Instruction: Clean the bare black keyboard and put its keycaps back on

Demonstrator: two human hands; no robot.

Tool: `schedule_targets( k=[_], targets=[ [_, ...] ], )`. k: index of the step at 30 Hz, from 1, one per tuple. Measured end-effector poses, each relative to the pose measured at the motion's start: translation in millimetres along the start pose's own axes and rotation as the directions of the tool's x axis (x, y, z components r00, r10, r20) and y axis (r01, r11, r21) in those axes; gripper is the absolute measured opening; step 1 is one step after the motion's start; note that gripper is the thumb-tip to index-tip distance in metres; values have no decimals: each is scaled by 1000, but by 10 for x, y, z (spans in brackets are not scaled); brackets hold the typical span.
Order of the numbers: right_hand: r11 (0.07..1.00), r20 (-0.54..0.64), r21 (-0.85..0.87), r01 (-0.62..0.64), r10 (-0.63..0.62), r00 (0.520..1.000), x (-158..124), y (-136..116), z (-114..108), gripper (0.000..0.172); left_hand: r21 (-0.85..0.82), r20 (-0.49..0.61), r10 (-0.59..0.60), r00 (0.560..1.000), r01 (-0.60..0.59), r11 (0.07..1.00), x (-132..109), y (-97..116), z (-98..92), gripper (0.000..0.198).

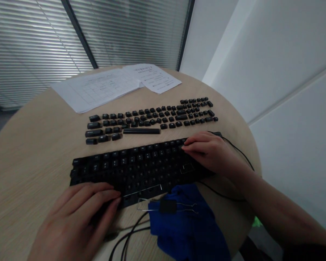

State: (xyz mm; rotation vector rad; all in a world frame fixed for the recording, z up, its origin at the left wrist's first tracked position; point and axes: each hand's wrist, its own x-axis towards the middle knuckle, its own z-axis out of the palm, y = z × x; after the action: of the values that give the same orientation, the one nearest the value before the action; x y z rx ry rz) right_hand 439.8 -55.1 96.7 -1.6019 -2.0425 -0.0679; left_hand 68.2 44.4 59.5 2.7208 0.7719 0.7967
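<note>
A black keyboard [152, 163] lies on the table, with keycaps on its upper rows and bare switches and wire stabilisers showing lower down. My left hand [81, 206] is closed at its front left edge, fingertips and thumb against the keyboard. At the upper right, my right hand [206, 146] pinches a keycap in the number row; the fingers mostly hide it. Behind the keyboard, loose black keycaps [143, 117] stand in rows, with a long spacebar [141, 131] in front. A wire keycap puller [167, 206] with a black grip rests on a blue cloth [190, 228] nearer to me.
Printed papers [103, 88] lie at the back of the round wooden table [29, 145]. A black cable [130, 235] loops near the front, and another [239, 150] runs past my right forearm. A window with blinds and a white wall stand beyond the table.
</note>
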Motion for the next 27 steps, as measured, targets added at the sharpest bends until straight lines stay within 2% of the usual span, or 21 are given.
schedule_targets(
  k=[7,13,18,27],
  targets=[
    [999,-34,-24,-42,41,999,-14,16,38,14,-2,3,4,1000,-4,1000,35,22,-9,14],
    [998,-13,-3,-59,59,998,-13,15,46,14,-8,3,-2,1000,2,1000,10,7,6,13],
    [999,-12,-46,-14,13,1000,-15,5,41,17,-9,14,-1,1000,1,1000,-8,8,19,13],
    [998,118,-56,-8,14,993,34,44,2,20,-18,-6,19,1000,-19,1000,28,24,-3,13]
  ],
)
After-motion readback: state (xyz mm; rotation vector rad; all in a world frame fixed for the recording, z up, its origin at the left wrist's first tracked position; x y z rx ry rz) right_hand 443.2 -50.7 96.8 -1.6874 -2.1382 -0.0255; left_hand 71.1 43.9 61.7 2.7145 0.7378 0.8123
